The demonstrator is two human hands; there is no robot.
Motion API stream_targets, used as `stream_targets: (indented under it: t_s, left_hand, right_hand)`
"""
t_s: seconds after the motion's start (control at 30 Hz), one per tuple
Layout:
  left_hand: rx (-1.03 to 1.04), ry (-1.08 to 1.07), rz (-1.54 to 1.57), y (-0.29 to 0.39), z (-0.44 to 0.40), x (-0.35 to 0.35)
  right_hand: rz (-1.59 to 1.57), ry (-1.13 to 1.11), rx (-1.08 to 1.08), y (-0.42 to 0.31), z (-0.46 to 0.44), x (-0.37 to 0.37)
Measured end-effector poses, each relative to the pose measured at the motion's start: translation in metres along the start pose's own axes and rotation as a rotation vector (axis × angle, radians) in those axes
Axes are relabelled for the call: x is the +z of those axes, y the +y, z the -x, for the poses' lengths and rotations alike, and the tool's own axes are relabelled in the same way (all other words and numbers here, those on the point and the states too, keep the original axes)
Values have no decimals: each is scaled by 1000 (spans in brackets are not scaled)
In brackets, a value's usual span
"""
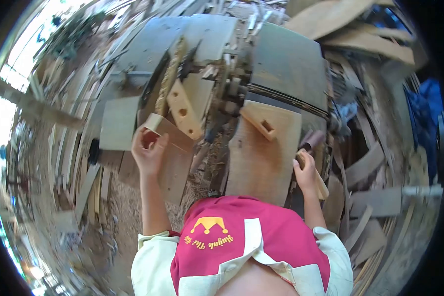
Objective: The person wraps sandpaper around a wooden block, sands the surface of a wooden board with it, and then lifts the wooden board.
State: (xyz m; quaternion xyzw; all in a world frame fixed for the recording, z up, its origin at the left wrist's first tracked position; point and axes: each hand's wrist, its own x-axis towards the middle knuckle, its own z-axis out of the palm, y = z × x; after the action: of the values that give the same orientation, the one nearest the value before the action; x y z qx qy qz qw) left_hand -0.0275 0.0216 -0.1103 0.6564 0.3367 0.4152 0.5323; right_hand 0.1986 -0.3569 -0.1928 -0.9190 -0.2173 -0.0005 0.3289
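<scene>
My left hand point(150, 152) is curled round the near end of a small pale wooden block point(156, 121) over the left work surface. Just beyond it lies a wooden piece with several round holes point(183, 111), set at a slant. At the right, my right hand point(306, 170) is closed on a narrow wooden piece point(321, 185), whose lower end shows below the palm. A wooden piece with a square hole point(259, 121) rests on the wide board point(261, 165) between my hands. Part of each held piece is hidden by my fingers.
Grey machine tables point(288, 64) stand ahead, with a dark upright guide point(155, 81) at the left. Sawdust and scraps fill the gap between the two surfaces. Curved wooden boards point(370, 44) are stacked at the back right. Offcuts cover the floor on both sides.
</scene>
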Motion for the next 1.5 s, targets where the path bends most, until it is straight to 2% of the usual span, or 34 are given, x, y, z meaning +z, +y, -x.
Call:
stream_targets:
  t_s: [0.13, 0.3, 0.4, 0.47, 0.53, 0.57, 0.63, 0.67, 0.77, 0.83, 0.87, 0.93, 1.0, 1.07, 1.13, 1.33, 1.5]
  left_hand:
    - [1, -373, -92, -6, 20, 62]
    - [38, -563, -132, -2, 50, 106]
    - [-56, -631, -201, 9, 67, 121]
    - [24, -676, -277, 9, 77, 127]
    - [-5, -716, -298, 7, 84, 132]
    - [4, -722, -304, -2, 86, 133]
    - [25, -747, -337, -5, 90, 136]
    - [37, -776, -339, -6, 91, 138]
    - [88, -753, -453, -7, 96, 140]
    - [116, -768, -457, -10, 94, 144]
    - [132, -755, -466, -10, 94, 146]
    - [144, -733, -441, -7, 99, 150]
    - [156, -727, -417, -9, 104, 150]
    - [207, -726, -407, -20, 108, 151]
    - [252, -724, -397, -23, 110, 153]
    - [175, -732, -408, -17, 105, 152]
    - [191, -681, -416, -23, 106, 149]
  right_hand:
    - [-62, 3, 36, -11, 12, 2]
    - [-35, 22, -121, -33, -10, 23]
    - [-63, 9, -260, -63, -45, 45]
    - [91, 65, -286, -77, -63, 70]
    - [211, -21, -160, -95, -68, 78]
    - [215, -4, -134, -91, -72, 80]
    - [205, -236, -53, -77, -78, 84]
    - [200, -220, -27, -68, -75, 82]
    - [-141, 228, -185, -43, -49, 53]
    - [-372, 189, 28, -34, -27, 8]
    - [-268, 408, -54, -10, -15, 2]
    - [-278, 467, 188, 24, 6, -28]
    - [-110, 517, 440, 46, 22, -62]
    - [64, 579, 526, 85, 30, -70]
    - [152, 531, 583, 108, 29, -69]
    - [120, 477, 470, 109, 5, -50]
    - [188, 380, 442, 108, -9, -34]
